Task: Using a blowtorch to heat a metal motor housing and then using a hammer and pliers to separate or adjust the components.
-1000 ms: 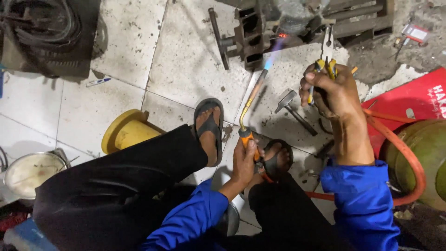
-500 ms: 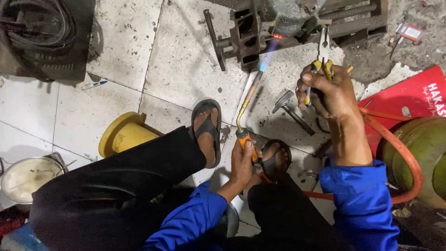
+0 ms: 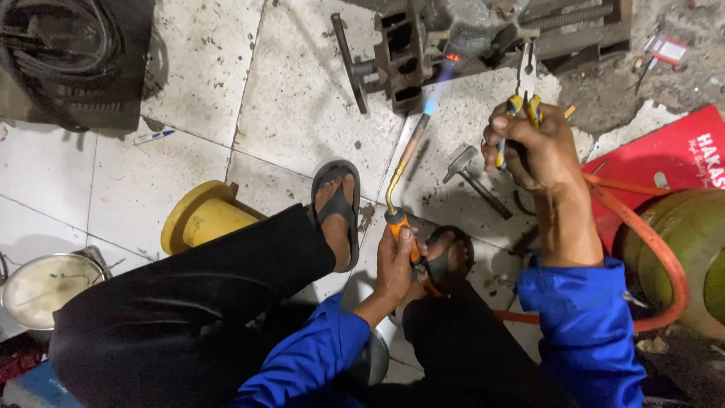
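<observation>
My left hand (image 3: 394,264) grips the orange handle of a gas torch (image 3: 408,162). Its brass tube points up and away, and a blue flame at the tip plays on a metal part held in a dark bench vise (image 3: 423,45), where a small spot glows orange (image 3: 453,57). My right hand (image 3: 532,143) holds yellow-handled pliers (image 3: 525,87), jaws pointing up toward the vise. Both sleeves are blue. My sandalled feet (image 3: 337,211) rest on the tiled floor.
A hammer (image 3: 472,174) lies on the floor between torch and right hand. An orange hose (image 3: 664,257) loops past a green gas cylinder (image 3: 687,242) at right. A yellow container (image 3: 200,219), a metal pot (image 3: 41,287) and a red sheet (image 3: 672,151) sit around me.
The torch flame has moved up onto the part in the vise, which now glows. My right hand with the pliers has risen slightly toward the vise.
</observation>
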